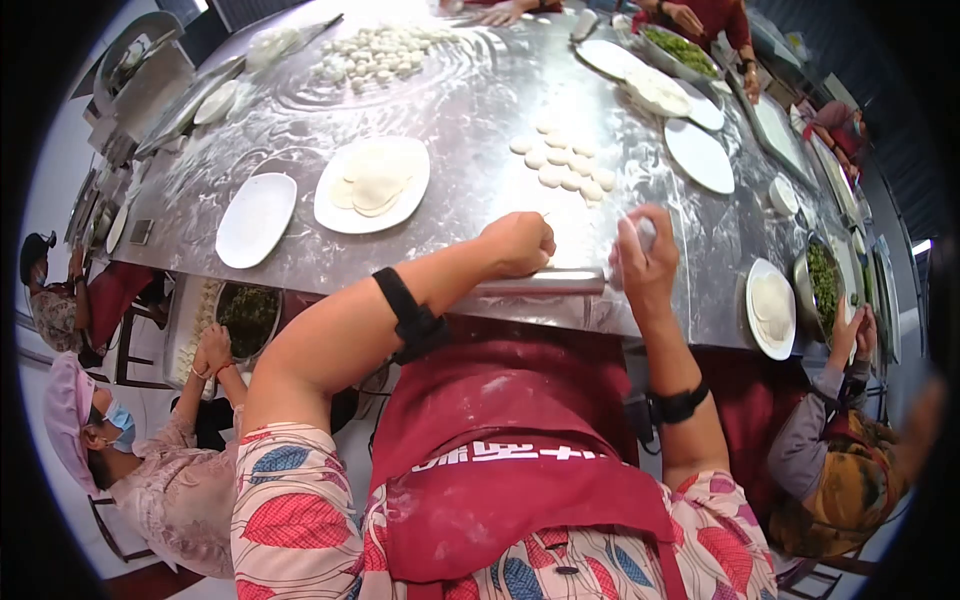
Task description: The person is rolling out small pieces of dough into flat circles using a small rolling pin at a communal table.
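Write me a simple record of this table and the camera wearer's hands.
Left hand: curled, over or just beyond the rolling pin; contents hidden
Right hand: fingers bent, beside the pin's right end; blurred
Table: metal, dusted with white powder
Small dough pieces: a cluster ahead of the hands, a larger group farther off
Flat dough rounds: overlapping on a white plate, left of the hands

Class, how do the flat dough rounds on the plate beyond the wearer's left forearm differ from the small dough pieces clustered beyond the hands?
The flat rounds are wide and thin; the small pieces are narrower and look thicker. The rounds overlap in a pile on a white plate; the pieces lie grouped directly on the metal table. Both are pale and roundish.
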Motion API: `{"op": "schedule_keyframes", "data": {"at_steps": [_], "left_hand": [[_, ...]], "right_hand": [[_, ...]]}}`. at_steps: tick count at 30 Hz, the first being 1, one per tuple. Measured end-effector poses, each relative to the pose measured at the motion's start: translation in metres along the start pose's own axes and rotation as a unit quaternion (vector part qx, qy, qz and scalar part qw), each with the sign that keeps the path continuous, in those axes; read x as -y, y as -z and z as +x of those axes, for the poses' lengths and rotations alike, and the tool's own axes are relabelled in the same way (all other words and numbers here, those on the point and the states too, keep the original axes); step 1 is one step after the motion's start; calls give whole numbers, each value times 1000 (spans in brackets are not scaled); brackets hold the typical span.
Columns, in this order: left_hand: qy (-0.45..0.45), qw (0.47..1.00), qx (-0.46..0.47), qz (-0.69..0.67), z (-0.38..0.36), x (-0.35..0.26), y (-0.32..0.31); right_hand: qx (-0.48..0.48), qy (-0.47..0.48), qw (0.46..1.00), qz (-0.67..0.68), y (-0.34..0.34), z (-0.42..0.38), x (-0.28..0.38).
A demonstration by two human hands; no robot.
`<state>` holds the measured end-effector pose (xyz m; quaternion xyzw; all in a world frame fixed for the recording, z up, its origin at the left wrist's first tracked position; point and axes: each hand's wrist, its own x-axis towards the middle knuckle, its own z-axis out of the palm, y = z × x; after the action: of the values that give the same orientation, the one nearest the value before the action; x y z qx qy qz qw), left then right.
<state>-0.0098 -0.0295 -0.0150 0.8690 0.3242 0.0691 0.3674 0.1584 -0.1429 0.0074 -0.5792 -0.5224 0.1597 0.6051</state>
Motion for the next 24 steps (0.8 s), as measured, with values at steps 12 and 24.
{"op": "schedule_keyframes", "data": {"at_steps": [12, 24], "left_hand": [[30, 999, -19, 15, -9, -15, -2], [1, 1000, -20, 4, -16, -6, 0]], "right_hand": [[-30, 26, 996, -83, 2, -8, -34], [-37, 50, 990, -128, 4, -11, -38]]}}
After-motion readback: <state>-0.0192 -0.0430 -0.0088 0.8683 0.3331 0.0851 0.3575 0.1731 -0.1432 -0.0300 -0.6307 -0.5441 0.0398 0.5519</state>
